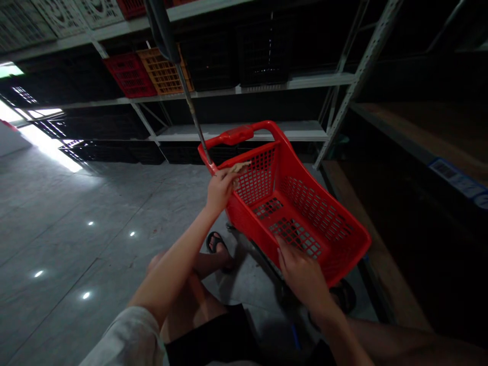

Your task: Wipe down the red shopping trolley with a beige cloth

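A red plastic shopping cart [324, 198] with slotted walls stands in front of me, its grid floor visible. At the near handle corner, my left hand [221, 189] is closed on a crumpled tan cloth [241, 166], resting against the rim. My right hand [299, 267] grips the cart's near side rim, with fingers over the inside and the thumb outside. A thin metal pole [192, 109] rises from the handle area beside my left hand, carrying a dark sleeve or folded cloth [159, 30] higher up. Part of each hand's fingers is hidden.
Metal shelving [244, 89] runs behind the cart, holding a red crate [130, 75], an orange crate [160, 70] and black crates. A wooden-topped shelf [434, 129] with a blue-edged label [457, 178] stands close on the right. Grey tiled floor [76, 229] spreads to the left.
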`<state>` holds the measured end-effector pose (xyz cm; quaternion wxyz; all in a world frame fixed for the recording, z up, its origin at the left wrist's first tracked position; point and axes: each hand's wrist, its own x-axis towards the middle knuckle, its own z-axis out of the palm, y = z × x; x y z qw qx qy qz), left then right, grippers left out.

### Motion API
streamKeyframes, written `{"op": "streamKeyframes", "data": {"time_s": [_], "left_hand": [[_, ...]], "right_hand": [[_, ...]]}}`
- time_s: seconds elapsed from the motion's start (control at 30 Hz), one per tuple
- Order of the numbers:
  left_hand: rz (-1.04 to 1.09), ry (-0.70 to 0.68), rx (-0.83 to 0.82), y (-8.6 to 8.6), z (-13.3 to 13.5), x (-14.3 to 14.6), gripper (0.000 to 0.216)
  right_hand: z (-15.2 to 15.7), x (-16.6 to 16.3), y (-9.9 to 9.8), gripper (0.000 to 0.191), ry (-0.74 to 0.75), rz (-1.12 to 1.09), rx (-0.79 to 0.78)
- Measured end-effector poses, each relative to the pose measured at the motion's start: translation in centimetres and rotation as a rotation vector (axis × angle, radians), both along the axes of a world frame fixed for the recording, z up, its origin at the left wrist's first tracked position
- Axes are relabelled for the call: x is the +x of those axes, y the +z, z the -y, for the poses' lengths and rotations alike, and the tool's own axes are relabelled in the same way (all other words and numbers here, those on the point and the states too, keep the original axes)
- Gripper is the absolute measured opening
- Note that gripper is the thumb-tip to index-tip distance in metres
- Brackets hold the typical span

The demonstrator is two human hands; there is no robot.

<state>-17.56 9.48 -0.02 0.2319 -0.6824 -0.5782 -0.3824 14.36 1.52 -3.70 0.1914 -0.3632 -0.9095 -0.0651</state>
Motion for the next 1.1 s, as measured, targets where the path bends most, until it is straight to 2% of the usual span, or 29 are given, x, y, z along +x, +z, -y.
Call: {"op": "streamKeyframes", "data": {"time_s": [0.07, 0.13, 0.23, 0.33, 0.4, 0.5, 0.57, 0.63, 0.7, 0.77, 0.83, 0.9, 0.97, 1.03, 1.1], "left_hand": [[-0.057, -0.09, -0.016, -1.5, 2.5, 2.6, 0.022], [-0.168, -0.213, -0.047, -2.3, 4.1, 4.0, 0.023], [-0.304, -0.267, -0.012, -1.7, 4.3, 2.3, 0.022], [-0.316, -0.164, 0.177, 0.6, 3.2, -2.7, 0.018], [-0.252, -0.029, 0.32, 2.3, 2.4, -5.8, 0.02], [-0.059, 0.191, 0.428, 3.7, 1.9, -7.3, 0.026], [0.015, 0.219, 0.421, 3.1, 1.9, -5.8, 0.028], [0.055, 0.202, 0.403, 1.5, 2.3, -3.2, 0.03], [0.093, 0.181, 0.385, -0.4, 2.9, -0.5, 0.03], [0.057, 0.093, 0.354, -1.8, 3.4, 1.4, 0.028], [-0.087, -0.077, 0.313, -2.1, 3.7, 2.0, 0.026], [-0.253, -0.233, 0.264, -1.0, 3.9, 1.1, 0.023], [-0.344, -0.258, 0.233, 1.2, 3.8, -0.7, 0.019], [-0.294, -0.126, 0.245, 3.6, 3.8, -2.7, 0.019], [-0.186, 0.028, 0.257, 5.1, 3.7, -4.3, 0.02]], "right_hand": [[-1.6, 1.5, -0.4, 0.037, 0.024, 0.01, 0.064], [-3.7, 3.3, -1.0, 0.036, 0.057, 0.025, 0.12], [-7.6, 6.1, -1.7, 0.037, 0.091, 0.051, 0.139], [-11.4, 8.3, -1.9, 0.039, 0.088, 0.028, 0.016], [-13.4, 9.3, -1.8, 0.038, 0.065, -0.058, -0.075], [-15.2, 9.5, -1.8, 0.034, -0.029, -0.147, -0.107], [-15.5, 8.6, -1.7, 0.036, -0.117, -0.163, -0.074], [-15.2, 6.7, -1.5, 0.038, -0.167, -0.188, -0.03], [-14.5, 3.9, -0.7, 0.042, -0.143, -0.211, -0.015], [-13.7, 0.5, 0.4, 0.047, -0.081, -0.216, -0.05], [-13.1, -2.8, 1.6, 0.049, -0.026, -0.215, -0.117], [-12.9, -5.6, 2.5, 0.048, 0.034, -0.222, -0.2], [-12.8, -7.3, 2.9, 0.045, 0.039, -0.241, -0.269], [-12.7, -8.0, 2.7, 0.043, 0.007, -0.257, -0.292], [-12.5, -8.2, 2.3, 0.042, -0.026, -0.273, -0.285]]}}
